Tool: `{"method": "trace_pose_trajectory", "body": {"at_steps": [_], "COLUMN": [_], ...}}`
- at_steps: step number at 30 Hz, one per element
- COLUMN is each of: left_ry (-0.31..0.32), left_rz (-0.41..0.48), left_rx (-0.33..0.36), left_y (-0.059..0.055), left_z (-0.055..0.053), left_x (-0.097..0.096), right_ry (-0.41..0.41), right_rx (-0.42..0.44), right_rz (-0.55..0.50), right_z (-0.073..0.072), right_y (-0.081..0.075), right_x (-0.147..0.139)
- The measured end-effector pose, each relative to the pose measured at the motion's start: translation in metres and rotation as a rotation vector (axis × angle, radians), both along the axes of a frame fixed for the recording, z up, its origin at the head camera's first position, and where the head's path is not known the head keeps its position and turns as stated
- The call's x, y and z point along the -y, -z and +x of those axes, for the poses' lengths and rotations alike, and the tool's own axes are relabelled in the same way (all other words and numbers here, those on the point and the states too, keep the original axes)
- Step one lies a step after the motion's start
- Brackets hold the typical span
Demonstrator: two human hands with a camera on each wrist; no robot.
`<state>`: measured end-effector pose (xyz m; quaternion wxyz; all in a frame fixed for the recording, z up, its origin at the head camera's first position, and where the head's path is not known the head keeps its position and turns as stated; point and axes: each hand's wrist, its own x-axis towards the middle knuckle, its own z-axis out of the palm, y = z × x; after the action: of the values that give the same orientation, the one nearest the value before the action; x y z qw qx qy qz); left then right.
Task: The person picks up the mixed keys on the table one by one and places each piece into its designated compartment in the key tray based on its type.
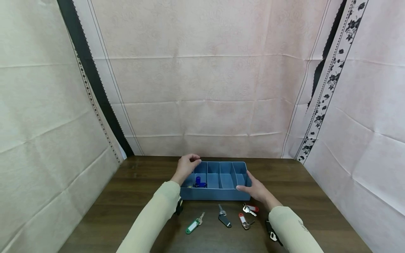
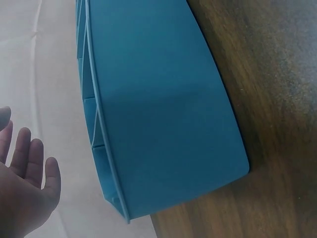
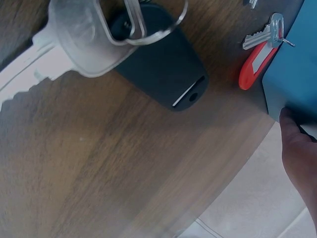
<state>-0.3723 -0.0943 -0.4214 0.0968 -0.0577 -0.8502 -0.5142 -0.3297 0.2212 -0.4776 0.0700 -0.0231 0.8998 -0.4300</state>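
Head view: both hands at the tray's ends

A blue tray (image 1: 216, 195) sits low in the frame's centre, a blue object (image 1: 200, 183) in its left part. The left hand (image 1: 186, 167), at its upper-left corner, has fingers loosely apart; the right hand (image 1: 258, 190) spreads thumb and fingers about the right end, not clamped. Steadying the tray seems the step in hand. Below lie a green-tagged key (image 1: 193, 225), a dark-tagged key (image 1: 224, 220) and two red-tagged keys (image 1: 243, 218); picking one up would call for a fingertip pinch.
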Motion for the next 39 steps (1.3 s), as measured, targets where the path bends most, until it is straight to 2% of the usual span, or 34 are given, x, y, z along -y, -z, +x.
{"method": "trace_pose_trajectory", "body": {"at_steps": [23,39], "left_ry": [0.062,0.149], "left_rz": [0.016,-0.041], "left_rx": [0.026,-0.003], "left_y": [-0.012,-0.017], "left_z": [0.012,0.032], "left_x": [0.002,-0.001], "right_ry": [0.004,-0.005], "right_rx": [0.007,-0.003], "right_rz": [-0.004,0.002], "right_z": [0.002,0.003], "right_y": [0.000,0.001], "right_x": [-0.001,-0.001]}}
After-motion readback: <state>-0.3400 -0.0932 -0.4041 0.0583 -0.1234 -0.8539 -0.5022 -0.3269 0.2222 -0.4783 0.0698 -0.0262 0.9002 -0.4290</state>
